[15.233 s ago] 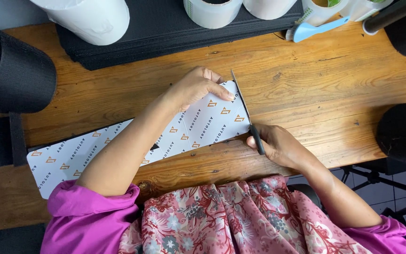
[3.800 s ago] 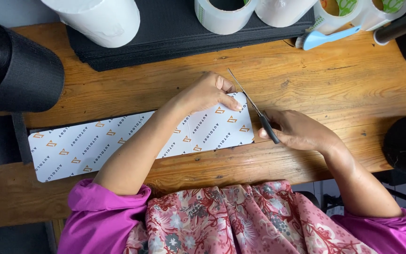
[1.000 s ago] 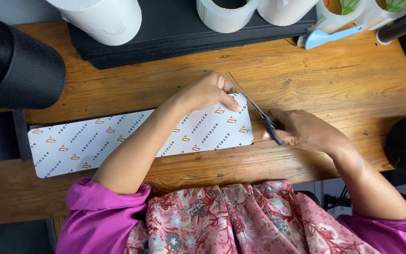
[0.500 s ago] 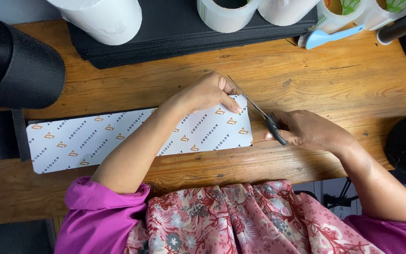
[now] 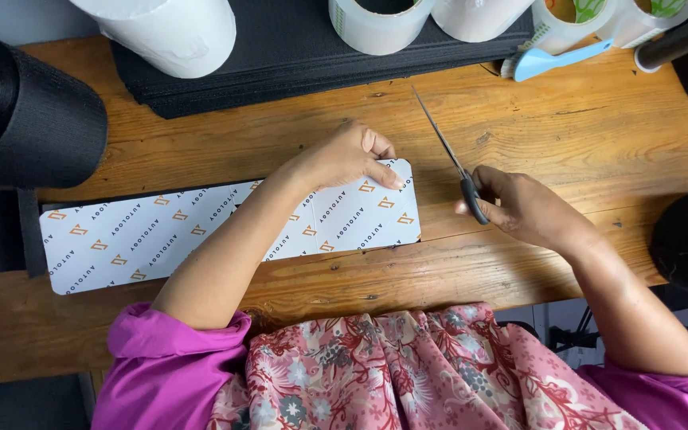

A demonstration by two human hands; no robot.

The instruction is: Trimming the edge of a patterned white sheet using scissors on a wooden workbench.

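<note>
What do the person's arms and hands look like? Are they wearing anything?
Both hands are bare, with no gloves, rings or watch that I can see on the left hand or the right hand. The forearms are bare too. Bright magenta sleeves are pushed up around the elbows, and a pink cloth with a red and white flower pattern covers the lap.

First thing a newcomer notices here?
The long white patterned sheet lying across the wooden bench, its right end pinned by the left hand. Just right of it, the right hand grips scissors, blades pointing away, clear of the sheet. A black roll sits far left.
</note>
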